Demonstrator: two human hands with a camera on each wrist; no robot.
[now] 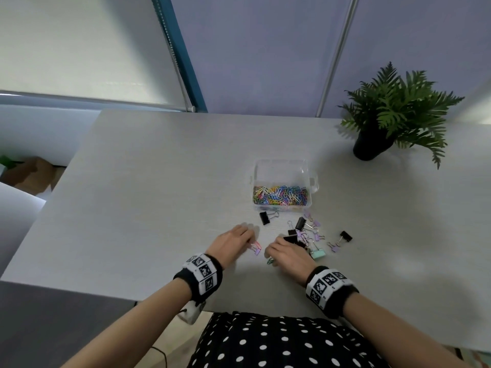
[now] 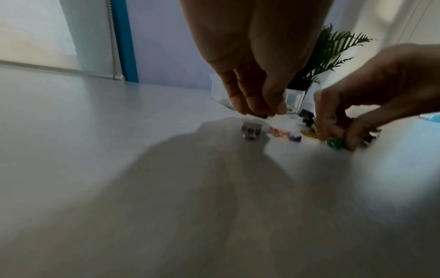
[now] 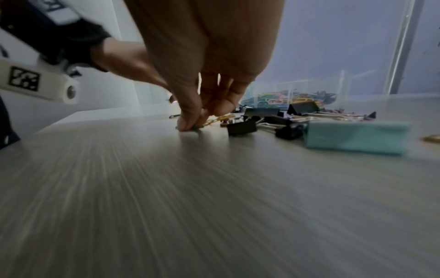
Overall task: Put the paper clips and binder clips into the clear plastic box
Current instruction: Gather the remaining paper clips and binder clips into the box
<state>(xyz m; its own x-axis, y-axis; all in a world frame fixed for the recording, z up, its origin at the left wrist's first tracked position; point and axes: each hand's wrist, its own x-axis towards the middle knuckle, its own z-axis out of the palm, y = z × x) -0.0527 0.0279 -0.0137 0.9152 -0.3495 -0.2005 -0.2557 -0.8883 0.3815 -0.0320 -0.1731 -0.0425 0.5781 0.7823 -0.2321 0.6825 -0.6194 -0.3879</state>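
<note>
green clip point(image 3: 195, 127): tiny, light, thin wire, likely slippery on the tabletop point(image 1: 148, 181); best pinched at its edge.
right hand point(image 1: 288, 254): grip pinches the green clip, down on the tabletop.
left hand point(image 1: 232, 241): grip loose and spread, holds nothing, just over a pink clip point(image 1: 255, 245).
binder clips point(image 1: 305, 229): black, purple, mint; stiff, springy; loose beside the box.
box point(image 1: 281, 166): clear, open, colored paper clips point(image 1: 280, 195) inside.
plant point(image 1: 396, 112): far right.

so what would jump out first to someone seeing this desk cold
Probably the clear plastic box mid-desk, its near half heaped with bright paper clips. Next, the scatter of black, purple and mint binder clips lying in front of it, where the right hand pinches a small green clip and the left hand reaches beside it. A green potted plant stands at the far right corner.
</note>
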